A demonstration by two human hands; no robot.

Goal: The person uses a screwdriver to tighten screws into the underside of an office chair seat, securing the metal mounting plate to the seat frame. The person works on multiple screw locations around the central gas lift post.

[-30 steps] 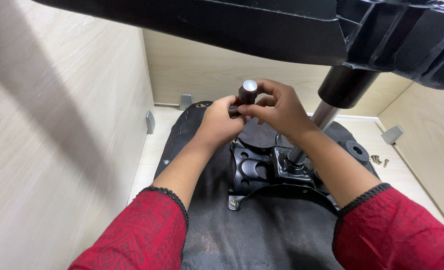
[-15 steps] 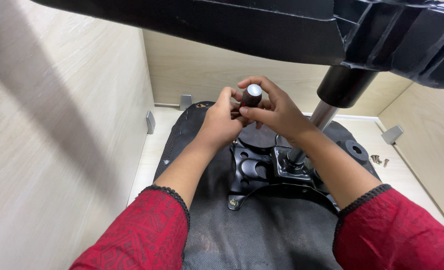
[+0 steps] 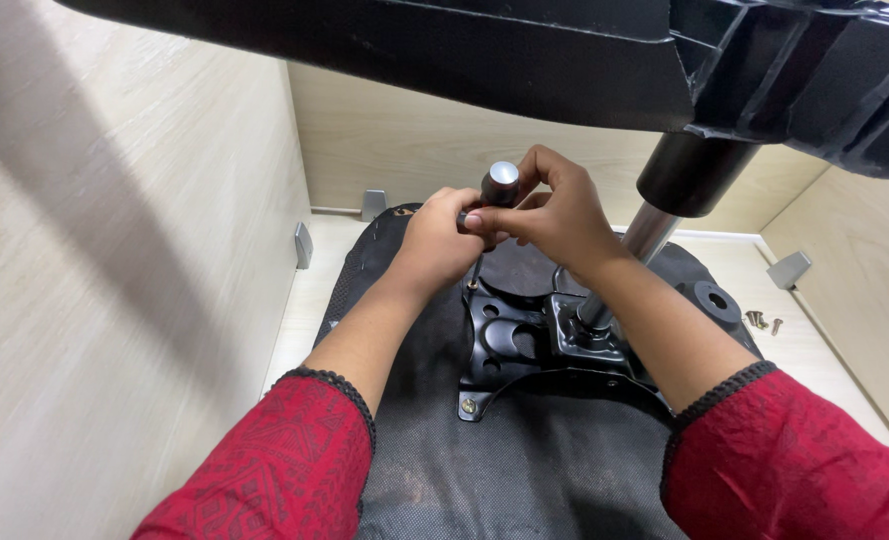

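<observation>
Left hand [image 3: 434, 240]: fingers closed around the screwdriver [image 3: 492, 200].
Right hand [image 3: 554, 215]: fingers pinch the same handle.
Tip: on the black plate [image 3: 514, 340].

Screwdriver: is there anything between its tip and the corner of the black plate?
Nothing visible. Both hands, left and right, grip the screwdriver; its shaft runs down uncovered to the plate corner.

Glossy black metal mounting plate [image 3: 524, 340] on rough black mesh fabric [image 3: 524, 470]; matt pale wood-grain panels [image 3: 114, 300]; brushed-metal screwdriver cap [image 3: 503, 175].
</observation>
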